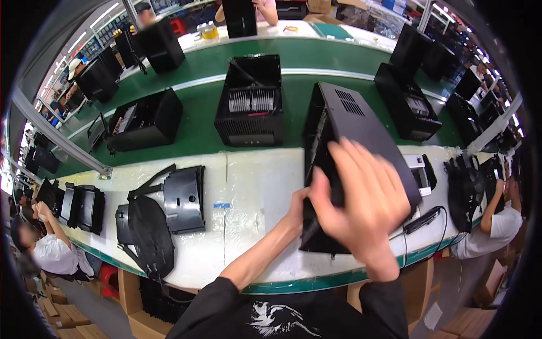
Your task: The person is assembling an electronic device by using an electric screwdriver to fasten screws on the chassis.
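A large black box-shaped equipment case [364, 121] stands tilted in front of me, partly over the white worktop and partly over the green conveyor. Slotted vents show on its upper panel, and parts can be glimpsed along its left side. My left hand [297, 206] grips the case at its left edge, its fingertips hidden by the case. Above the near part of the case is my right hand [367, 195], fingers stretched out and thumb apart, slightly blurred. It holds nothing; whether the palm touches the panel I cannot tell.
On the green conveyor [197, 121] stand more black cases, one open case [248, 116] with silver ribbed parts inside. A black bag [149, 234] and a black plastic panel [184, 200] lie left on the worktop [254, 175]. Right, a dark cabled tool [422, 220] lies near a co-worker [497, 226].
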The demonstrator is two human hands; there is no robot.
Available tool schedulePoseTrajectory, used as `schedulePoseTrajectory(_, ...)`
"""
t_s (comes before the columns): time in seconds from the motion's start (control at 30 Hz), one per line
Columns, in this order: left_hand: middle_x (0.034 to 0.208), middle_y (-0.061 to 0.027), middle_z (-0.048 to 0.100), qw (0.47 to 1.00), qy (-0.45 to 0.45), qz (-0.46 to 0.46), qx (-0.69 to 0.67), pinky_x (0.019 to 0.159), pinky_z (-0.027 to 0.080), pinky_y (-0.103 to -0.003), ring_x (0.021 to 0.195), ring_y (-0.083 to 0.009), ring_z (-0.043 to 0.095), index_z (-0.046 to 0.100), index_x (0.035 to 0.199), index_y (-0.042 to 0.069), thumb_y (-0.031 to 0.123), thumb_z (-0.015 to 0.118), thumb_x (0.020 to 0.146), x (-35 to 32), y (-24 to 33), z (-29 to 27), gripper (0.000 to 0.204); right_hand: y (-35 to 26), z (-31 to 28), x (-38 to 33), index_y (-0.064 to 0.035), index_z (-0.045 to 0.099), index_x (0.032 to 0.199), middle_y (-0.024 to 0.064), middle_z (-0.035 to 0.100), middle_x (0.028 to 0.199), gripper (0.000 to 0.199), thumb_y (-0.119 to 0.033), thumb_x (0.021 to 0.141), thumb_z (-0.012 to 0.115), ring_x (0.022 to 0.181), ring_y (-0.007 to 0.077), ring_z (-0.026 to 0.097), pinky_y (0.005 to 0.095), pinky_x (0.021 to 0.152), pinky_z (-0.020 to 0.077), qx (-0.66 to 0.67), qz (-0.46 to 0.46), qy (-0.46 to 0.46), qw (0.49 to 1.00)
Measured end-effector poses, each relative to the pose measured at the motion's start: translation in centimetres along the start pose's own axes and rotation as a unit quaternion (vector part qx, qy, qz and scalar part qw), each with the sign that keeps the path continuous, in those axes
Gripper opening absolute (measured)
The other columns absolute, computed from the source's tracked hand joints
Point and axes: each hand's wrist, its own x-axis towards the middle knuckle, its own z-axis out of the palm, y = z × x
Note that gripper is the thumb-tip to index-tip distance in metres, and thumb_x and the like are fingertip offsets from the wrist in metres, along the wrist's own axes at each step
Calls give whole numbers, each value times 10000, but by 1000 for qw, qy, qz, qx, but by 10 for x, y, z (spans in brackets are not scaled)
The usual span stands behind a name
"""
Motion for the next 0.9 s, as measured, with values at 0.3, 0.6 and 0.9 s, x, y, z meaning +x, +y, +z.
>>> schedulePoseTrajectory(0.3,1311,-80,443,976,-217,-2,-23,1004,326,-463,1187,-271,438,406,1291,95,431,341,924,192,2,31,502,127,156,128,-23,482,1160,162,503,1177,511,-147,683,616,1155,279,449,401,1019,311,-142,-38,-16,989)
schedulePoseTrajectory(0.6,1009,-99,634,620,97,230,744,780,483,-317,959,-194,593,613,1030,18,128,569,801,88,155,20,258,231,178,138,-9,484,1139,134,534,1163,501,-130,663,588,1098,271,499,372,930,382,-212,-31,-71,974)
schedulePoseTrajectory(0.9,974,-97,570,237,61,220,944,805,447,-362,920,-285,541,593,1044,88,150,654,736,29,223,-15,321,176,181,78,44,319,1316,199,359,1352,654,-137,733,553,1255,321,347,389,1047,281,-141,-27,10,990)
